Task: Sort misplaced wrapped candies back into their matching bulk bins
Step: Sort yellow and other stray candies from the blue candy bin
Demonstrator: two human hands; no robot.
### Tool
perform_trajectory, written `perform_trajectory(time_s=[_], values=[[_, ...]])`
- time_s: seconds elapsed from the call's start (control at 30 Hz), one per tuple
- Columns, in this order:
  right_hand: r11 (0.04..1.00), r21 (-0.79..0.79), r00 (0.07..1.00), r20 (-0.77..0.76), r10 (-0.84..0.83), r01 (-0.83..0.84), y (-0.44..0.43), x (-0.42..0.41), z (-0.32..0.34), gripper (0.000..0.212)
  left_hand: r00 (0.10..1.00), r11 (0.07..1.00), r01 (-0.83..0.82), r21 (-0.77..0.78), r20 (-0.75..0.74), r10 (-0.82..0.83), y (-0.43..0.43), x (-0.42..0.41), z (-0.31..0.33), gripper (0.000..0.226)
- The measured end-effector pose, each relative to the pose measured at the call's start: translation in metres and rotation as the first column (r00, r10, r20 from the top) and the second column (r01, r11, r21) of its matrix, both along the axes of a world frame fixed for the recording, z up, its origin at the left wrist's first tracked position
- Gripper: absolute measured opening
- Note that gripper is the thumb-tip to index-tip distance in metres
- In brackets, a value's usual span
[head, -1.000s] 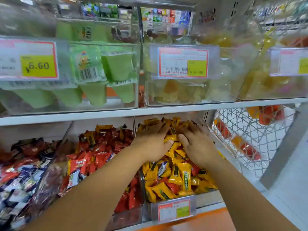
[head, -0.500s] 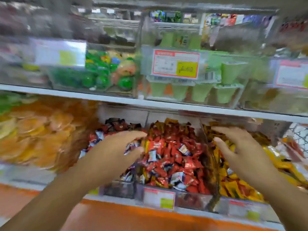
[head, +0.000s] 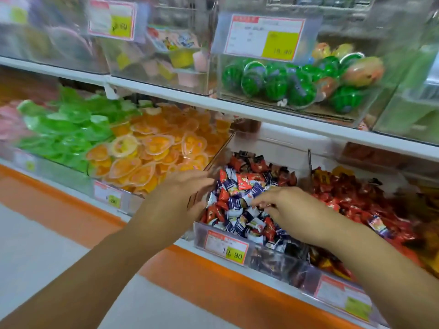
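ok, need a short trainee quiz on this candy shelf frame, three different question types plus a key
1. Multiple choice: the right hand is over which product?
A. green jelly cups
B. navy-red-white wrapped candies
C. watermelon balls
2. True or false: directly above those wrapped candies sit yellow wrapped candies.
3. Fill in: the pile to their right is mostly ___ wrappers.

Key:
1. B
2. False; green watermelon-striped balls sit there.
3. red
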State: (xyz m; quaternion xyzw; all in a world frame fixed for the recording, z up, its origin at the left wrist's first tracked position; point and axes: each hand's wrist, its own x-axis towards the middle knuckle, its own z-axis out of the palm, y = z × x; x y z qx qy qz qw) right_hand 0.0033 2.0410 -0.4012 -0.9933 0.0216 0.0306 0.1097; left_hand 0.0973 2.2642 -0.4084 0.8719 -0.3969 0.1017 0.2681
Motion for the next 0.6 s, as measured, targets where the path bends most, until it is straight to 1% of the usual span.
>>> perform_trajectory(time_s=[0.07, 0.13, 0.23, 0.3, 0.37, 0.47, 0.6], values=[[0.999, 0.031, 0.999, -0.050, 0.020, -0.019, 0.010, 0.021, -0.007, 0.036, 1.000, 1.000, 0.009, 0.008, -0.027, -0.009, 0.001, 0.003, -0.001, 0.043], [0.995, 0.069, 0.995, -0.067, 0.070, -0.065, 0.022, 0.039, -0.017, 0.037, 0.998, 0.999, -0.001, 0.037, -0.057, 0.003, 0.001, 0.008, -0.003, 0.049], [0.984, 0.144, 0.993, -0.050, 0.111, -0.103, 0.037, 0.055, -0.030, 0.050, 0.993, 0.998, -0.040, 0.039, -0.105, 0.044, -0.001, 0.012, -0.005, 0.052], [0.989, 0.102, 0.991, -0.059, 0.117, -0.110, 0.045, 0.059, -0.038, 0.058, 0.992, 0.998, -0.058, 0.037, -0.112, 0.062, -0.003, 0.014, -0.006, 0.053], [0.990, 0.079, 0.992, -0.024, 0.121, -0.119, 0.050, 0.061, -0.041, 0.049, 0.990, 0.997, -0.064, 0.040, -0.125, 0.069, -0.005, 0.015, -0.006, 0.054], [0.981, 0.149, 0.992, 0.003, 0.129, -0.128, 0.053, 0.060, -0.041, 0.031, 0.990, 0.997, -0.058, 0.045, -0.127, 0.064, -0.004, 0.016, -0.006, 0.054], [0.970, 0.240, 0.998, 0.051, 0.022, -0.034, 0.042, 0.053, -0.037, 0.022, 0.990, 0.997, -0.044, 0.061, -0.131, 0.052, -0.001, 0.015, -0.006, 0.055]])
